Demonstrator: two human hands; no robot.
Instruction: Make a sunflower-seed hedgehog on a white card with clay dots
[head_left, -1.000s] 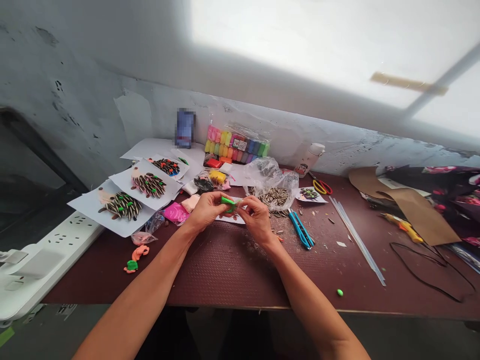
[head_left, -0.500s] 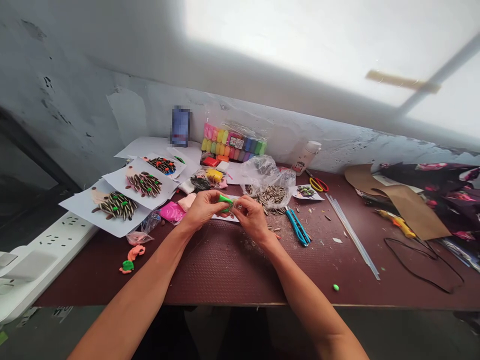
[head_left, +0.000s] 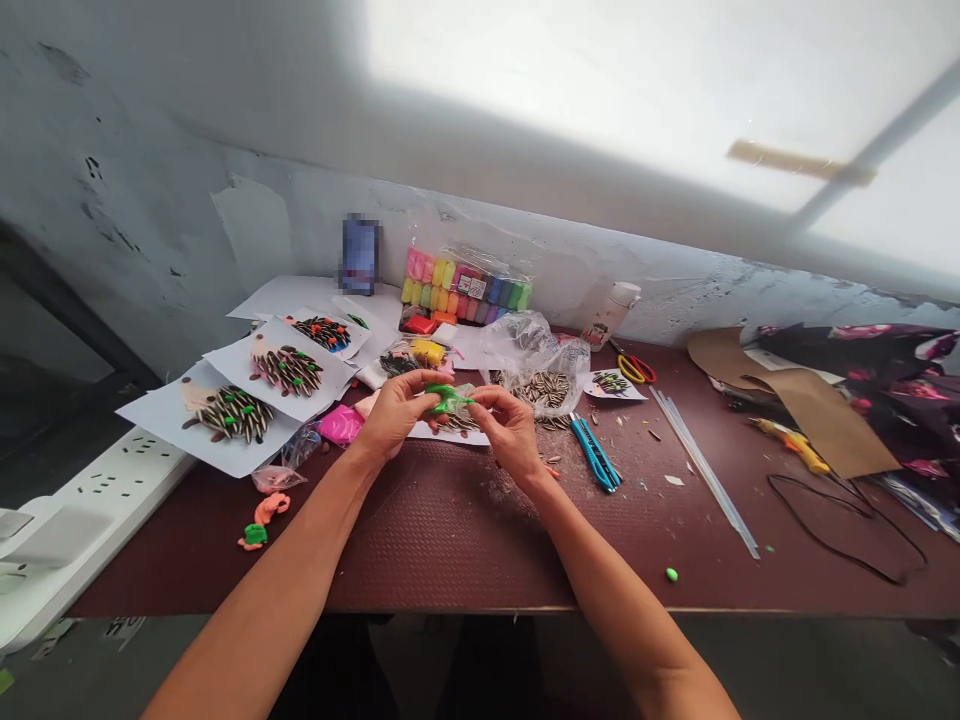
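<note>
My left hand (head_left: pixel 396 412) grips a small clear packet of bright green modelling clay (head_left: pixel 444 398) between thumb and fingers. My right hand (head_left: pixel 511 432) pinches the packet's other end, where a thin strip of green shows at the fingertips. Both hands hover over a sheet with seeds stuck on it (head_left: pixel 466 437), which they partly cover. Behind the right hand lies an open plastic bag (head_left: pixel 529 345) of striped sunflower seeds (head_left: pixel 546 390).
Paper sheets bearing seed hedgehogs (head_left: pixel 285 370) lie at left, beside a white power strip (head_left: pixel 97 500). A blue utility knife (head_left: pixel 595 455), scissors (head_left: pixel 637 368), clear sticks (head_left: pixel 709 475) and a glue gun (head_left: pixel 795 447) are at right. A green clay ball (head_left: pixel 671 575) sits near the front edge.
The hands have drawn slightly apart, and the green packet now stretches between them with more of it showing. The sheet underneath is less covered.
</note>
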